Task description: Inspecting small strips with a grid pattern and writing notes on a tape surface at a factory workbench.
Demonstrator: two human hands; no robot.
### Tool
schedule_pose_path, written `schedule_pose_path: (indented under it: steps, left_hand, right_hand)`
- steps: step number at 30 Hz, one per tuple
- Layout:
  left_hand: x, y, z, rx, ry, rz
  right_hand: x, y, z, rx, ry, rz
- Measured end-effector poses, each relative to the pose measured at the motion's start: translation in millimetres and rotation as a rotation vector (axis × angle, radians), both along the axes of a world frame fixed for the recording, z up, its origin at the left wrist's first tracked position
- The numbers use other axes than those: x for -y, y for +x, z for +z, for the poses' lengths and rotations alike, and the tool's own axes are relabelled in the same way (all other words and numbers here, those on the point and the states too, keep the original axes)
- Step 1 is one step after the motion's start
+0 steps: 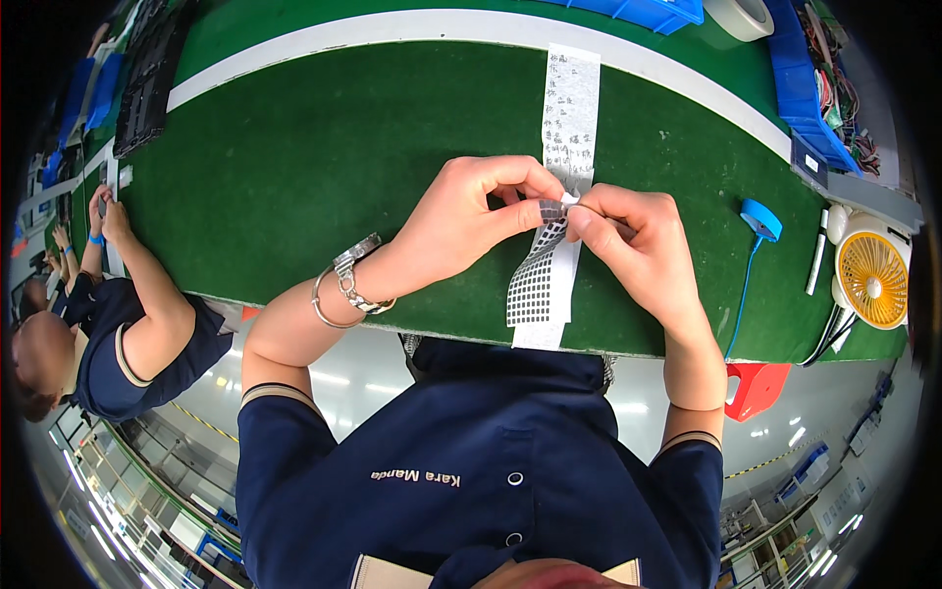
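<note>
A pale sheet with rows of small black squares point(533, 292), like a label sheet, hangs curved below my fingertips. My left hand point(461, 221) pinches its top end between thumb and fingers; dark grey squares show at the thumb tip. Opposite it, my right hand point(638, 240) is closed in a pinch at the same end, where a small white bit sticks up between the two hands. Under the sheet lies a long white paper strip point(572, 98) with handwritten marks, running from the table's near edge toward the far side. A watch and a bangle are on my left wrist.
On the green tabletop point(294, 177) at right are a blue wrist strap with cord point(760, 221), a white pen point(816, 253) and a yellow-white fan point(871, 280). Blue bins point(805, 88) stand at far right. A co-worker point(147, 344) works at left, near a black tray point(157, 79).
</note>
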State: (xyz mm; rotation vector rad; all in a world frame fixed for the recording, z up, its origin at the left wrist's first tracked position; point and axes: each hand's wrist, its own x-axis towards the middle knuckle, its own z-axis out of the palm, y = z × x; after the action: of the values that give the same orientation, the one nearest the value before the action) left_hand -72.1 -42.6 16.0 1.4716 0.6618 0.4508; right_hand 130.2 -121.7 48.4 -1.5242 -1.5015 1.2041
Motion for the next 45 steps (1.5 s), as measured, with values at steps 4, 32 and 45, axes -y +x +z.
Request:
schedule_pose_path:
  steps: [4, 32, 45]
  left_hand:
    - [0, 0, 1, 0.000, -0.003, -0.005]
    - [-3, 0, -2, 0.101, -0.023, 0.095]
    - [-9, 3, -9, 0.329, -0.019, 0.221]
  right_hand:
    - [0, 0, 0, -0.020, 0.002, 0.001]
    - [-1, 3, 9, 0.038, 0.134, -0.287]
    - [-6, 11, -14, -0.135, 0.085, -0.231]
